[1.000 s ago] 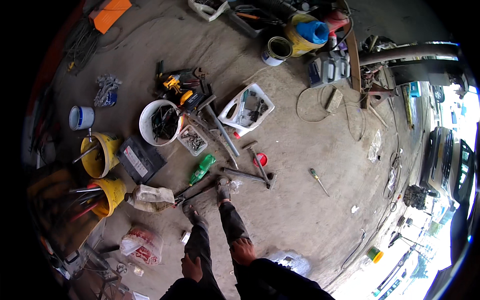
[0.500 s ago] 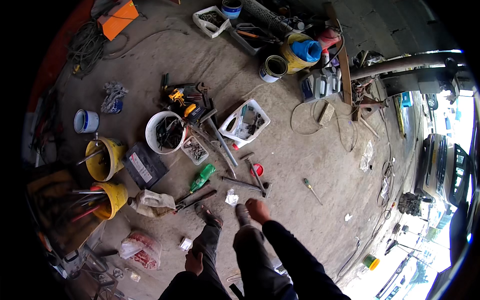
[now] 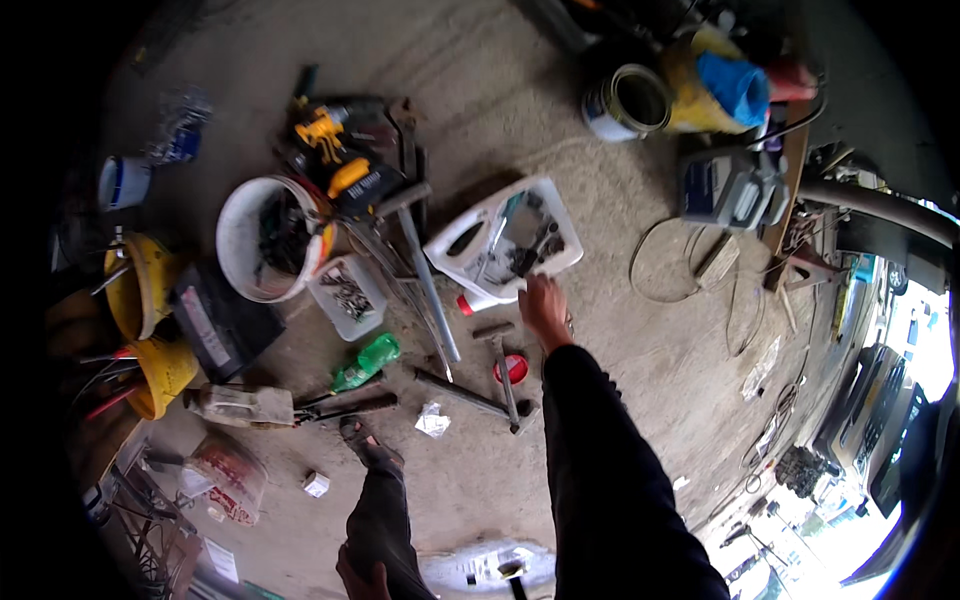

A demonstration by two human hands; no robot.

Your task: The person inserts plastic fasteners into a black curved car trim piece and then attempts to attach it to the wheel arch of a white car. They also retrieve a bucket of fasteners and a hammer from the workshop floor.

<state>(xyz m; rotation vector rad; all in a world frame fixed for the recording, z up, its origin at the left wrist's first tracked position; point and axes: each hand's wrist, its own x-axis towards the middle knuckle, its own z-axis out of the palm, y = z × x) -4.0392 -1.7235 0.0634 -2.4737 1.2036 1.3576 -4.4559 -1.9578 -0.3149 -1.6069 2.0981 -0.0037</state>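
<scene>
My right hand (image 3: 543,310) reaches forward to the near right rim of a cut-open white plastic jug (image 3: 470,238). Small dark metal parts (image 3: 540,250) and a clear bag lie inside the jug. Its fingers point down at the rim, and whether they touch or hold anything is hidden. Low in the picture, my left hand (image 3: 362,578) is beside my left leg, its fingers mostly out of sight. A hammer (image 3: 505,375) lies on the floor just below the jug, next to a red round lid (image 3: 512,369).
Left of the jug are a yellow-black cordless drill (image 3: 335,150), a white bucket (image 3: 235,235), a clear tub of small hardware (image 3: 347,298) and a green bottle (image 3: 366,362). Yellow buckets (image 3: 165,380) and a black battery (image 3: 225,320) stand further left. Grey jugs (image 3: 722,190) are at the far right.
My right hand has moved forward from above my right foot to the rim of the white jug. The view has shifted forward, so the floor items look larger.
</scene>
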